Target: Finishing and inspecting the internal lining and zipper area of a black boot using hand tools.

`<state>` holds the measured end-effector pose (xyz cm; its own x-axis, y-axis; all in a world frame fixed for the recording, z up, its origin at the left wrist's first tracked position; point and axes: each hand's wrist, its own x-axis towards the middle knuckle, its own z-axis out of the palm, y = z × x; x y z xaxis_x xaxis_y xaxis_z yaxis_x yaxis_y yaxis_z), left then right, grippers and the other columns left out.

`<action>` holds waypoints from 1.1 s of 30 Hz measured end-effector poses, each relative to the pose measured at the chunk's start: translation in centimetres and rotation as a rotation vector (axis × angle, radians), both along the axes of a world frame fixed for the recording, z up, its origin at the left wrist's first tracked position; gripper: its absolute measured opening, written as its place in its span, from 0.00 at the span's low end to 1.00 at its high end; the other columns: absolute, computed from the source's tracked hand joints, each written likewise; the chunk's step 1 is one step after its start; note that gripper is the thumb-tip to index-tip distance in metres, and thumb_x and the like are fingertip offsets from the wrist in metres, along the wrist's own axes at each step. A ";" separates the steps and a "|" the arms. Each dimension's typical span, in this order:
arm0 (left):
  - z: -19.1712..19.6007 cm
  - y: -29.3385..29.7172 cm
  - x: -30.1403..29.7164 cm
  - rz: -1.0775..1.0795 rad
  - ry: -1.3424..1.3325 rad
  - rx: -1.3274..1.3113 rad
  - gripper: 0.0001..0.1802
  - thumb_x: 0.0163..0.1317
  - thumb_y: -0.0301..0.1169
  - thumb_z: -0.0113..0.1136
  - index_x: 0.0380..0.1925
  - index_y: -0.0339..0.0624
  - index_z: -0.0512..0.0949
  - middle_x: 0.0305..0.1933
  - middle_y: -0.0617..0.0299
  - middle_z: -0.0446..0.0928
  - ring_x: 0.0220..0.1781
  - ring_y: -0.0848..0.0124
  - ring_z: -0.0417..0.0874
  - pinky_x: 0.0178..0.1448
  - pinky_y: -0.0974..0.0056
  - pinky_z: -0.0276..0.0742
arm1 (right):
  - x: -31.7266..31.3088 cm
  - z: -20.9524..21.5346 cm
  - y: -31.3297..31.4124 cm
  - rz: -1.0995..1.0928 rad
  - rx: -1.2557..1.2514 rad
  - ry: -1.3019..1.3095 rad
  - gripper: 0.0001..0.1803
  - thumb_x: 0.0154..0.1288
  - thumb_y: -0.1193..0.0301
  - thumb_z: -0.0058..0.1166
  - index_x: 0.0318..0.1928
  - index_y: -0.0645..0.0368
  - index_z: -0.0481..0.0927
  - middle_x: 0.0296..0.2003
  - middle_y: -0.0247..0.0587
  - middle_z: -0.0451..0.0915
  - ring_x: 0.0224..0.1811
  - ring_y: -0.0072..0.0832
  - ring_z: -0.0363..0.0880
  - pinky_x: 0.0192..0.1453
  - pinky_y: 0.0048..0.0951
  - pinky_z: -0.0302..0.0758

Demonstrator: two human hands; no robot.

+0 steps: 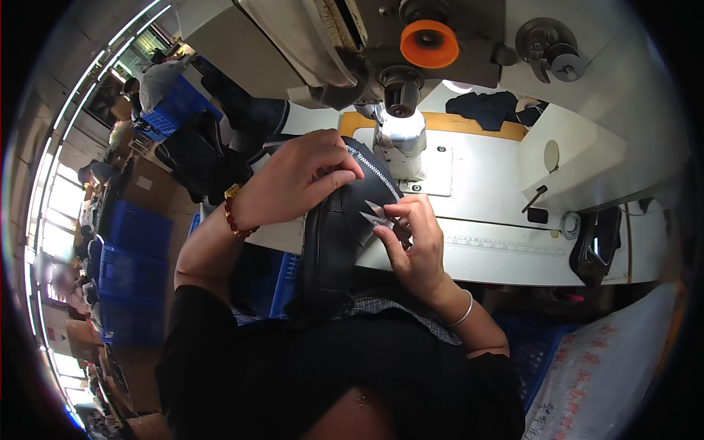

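Black short-sleeved top (345,367) fills the bottom of the view, so that's closest, with a bit of checked cloth (400,312) peeking out at the lap. Next up is the black piece (334,253) being handled: it looks like leather, and it runs from the lap up over the front edge of the worktop (469,268), with a silver-toothed zip (375,170) curving along its upper right side. Right hand (418,246) (silver bangle (462,308) on that wrist) has its thumb and fingers closed round a pair of small metal snips (379,215), blades parted and pointing left over the black piece, just below the zip. Left hand (304,176), the one with the red-and-gold beaded bracelet (233,214), is bent over the top of the piece, thumb and forefinger close together by the zip; can't tell if they're actually pinching anything. Under the left forearm there's a blue crate (284,282), and off to the right a white sack (601,367) with red print. Past the hands stands the sewing machine's pale post (402,150), brightly lit on top, with an orange cup-shaped part (429,44) on the machine head above. Further back, dark fabric (480,108) lies on the worktop, and more blue crates (136,282) are stacked away on the left.
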<state>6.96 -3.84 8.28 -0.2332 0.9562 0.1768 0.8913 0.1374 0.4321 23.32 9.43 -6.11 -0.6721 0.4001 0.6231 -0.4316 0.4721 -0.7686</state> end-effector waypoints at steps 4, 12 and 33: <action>1.3 -0.7 -0.9 0.018 0.053 -0.114 0.06 0.64 0.27 0.65 0.40 0.40 0.85 0.36 0.59 0.76 0.42 0.62 0.80 0.47 0.61 0.75 | -1.1 0.8 -0.2 -0.036 0.098 -0.027 0.15 0.62 0.73 0.69 0.44 0.65 0.76 0.39 0.47 0.75 0.33 0.38 0.83 0.31 0.32 0.81; 1.6 -2.0 -2.1 -0.047 -0.041 -0.150 0.09 0.59 0.23 0.68 0.41 0.42 0.85 0.41 0.60 0.76 0.46 0.62 0.81 0.49 0.60 0.77 | -3.4 1.5 -0.9 -0.042 0.188 0.003 0.15 0.61 0.71 0.69 0.42 0.62 0.77 0.37 0.43 0.75 0.27 0.38 0.81 0.27 0.35 0.78; 1.5 -1.8 -1.6 -0.109 -0.012 -0.204 0.10 0.57 0.31 0.72 0.36 0.44 0.81 0.41 0.61 0.74 0.42 0.63 0.80 0.47 0.61 0.79 | -4.2 1.5 -1.6 -0.111 0.246 0.031 0.16 0.59 0.70 0.70 0.44 0.59 0.77 0.37 0.40 0.77 0.29 0.35 0.82 0.26 0.32 0.76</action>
